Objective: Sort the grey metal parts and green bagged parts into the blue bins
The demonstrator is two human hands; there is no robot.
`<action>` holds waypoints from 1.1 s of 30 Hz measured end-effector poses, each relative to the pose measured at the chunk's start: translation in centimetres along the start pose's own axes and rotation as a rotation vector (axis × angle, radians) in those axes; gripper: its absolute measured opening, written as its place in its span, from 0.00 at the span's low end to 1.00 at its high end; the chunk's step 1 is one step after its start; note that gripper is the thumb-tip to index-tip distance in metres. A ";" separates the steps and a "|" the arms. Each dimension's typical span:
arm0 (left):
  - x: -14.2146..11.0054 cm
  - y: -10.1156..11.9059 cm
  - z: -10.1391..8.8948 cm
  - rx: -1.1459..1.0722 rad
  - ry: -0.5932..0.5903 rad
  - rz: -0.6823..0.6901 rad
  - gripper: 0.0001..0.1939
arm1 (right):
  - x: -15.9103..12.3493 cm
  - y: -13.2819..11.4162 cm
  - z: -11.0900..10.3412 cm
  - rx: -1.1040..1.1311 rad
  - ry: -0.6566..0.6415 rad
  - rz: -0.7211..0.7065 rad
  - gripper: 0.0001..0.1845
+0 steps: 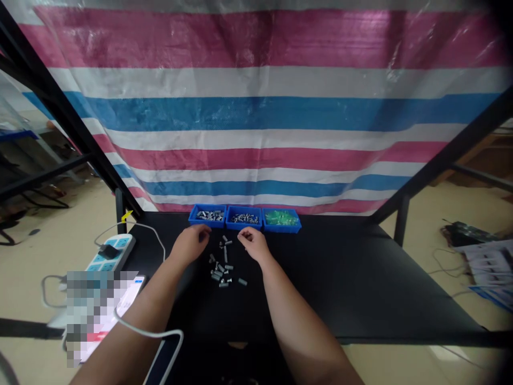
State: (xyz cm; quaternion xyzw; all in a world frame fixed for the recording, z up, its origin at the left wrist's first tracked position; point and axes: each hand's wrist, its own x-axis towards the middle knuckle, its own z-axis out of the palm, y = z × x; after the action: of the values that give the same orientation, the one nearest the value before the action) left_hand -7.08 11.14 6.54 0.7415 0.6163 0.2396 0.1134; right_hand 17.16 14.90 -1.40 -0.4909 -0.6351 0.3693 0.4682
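Observation:
My left hand (191, 244) hovers just in front of the left blue bin (191, 218), its fingers curled inward; anything they hold is hidden. In front of the middle blue bin (228, 223), my right hand (255, 244) has thumb and fingertips pinched together, and what is between them is too small to make out. Several short grey metal cylinders (242, 282) and small screws (230, 280) lie loose on the black table (320, 289) between my forearms. Similar grey cylinders (210, 215) fill the left bin, and small shiny screws (245, 218) the middle one.
The right blue bin (297, 227) contains green translucent pieces (281, 217). To the left are a white power strip (120, 248) with a black plug (108, 252), a phone (128, 299) and a white cable (148, 332). A striped sheet (256, 160) hangs behind, between black frame bars.

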 end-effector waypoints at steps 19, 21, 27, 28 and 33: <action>-7.3 -0.9 5.1 -0.166 0.126 0.067 0.10 | -0.1 1.2 0.0 -0.031 -0.031 0.109 0.09; -7.3 -1.0 5.6 -0.130 0.189 0.076 0.12 | -0.2 0.9 -0.1 -0.106 -0.015 0.039 0.08; -7.1 -1.2 6.0 0.001 0.163 0.118 0.14 | -0.3 -1.2 -0.6 -0.096 0.193 -0.111 0.09; -7.1 -1.1 5.9 0.008 0.156 0.126 0.13 | -0.1 -1.6 -0.7 -0.087 0.258 -0.145 0.10; -7.0 -1.1 5.8 -0.023 0.132 0.123 0.11 | 1.6 -2.3 -1.3 -0.147 0.473 -0.246 0.13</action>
State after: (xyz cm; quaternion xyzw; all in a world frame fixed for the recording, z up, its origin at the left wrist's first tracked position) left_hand -6.03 5.30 -0.42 0.7593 0.5729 0.3015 0.0663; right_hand 17.65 15.88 1.45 -0.5156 -0.5882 0.1378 0.6076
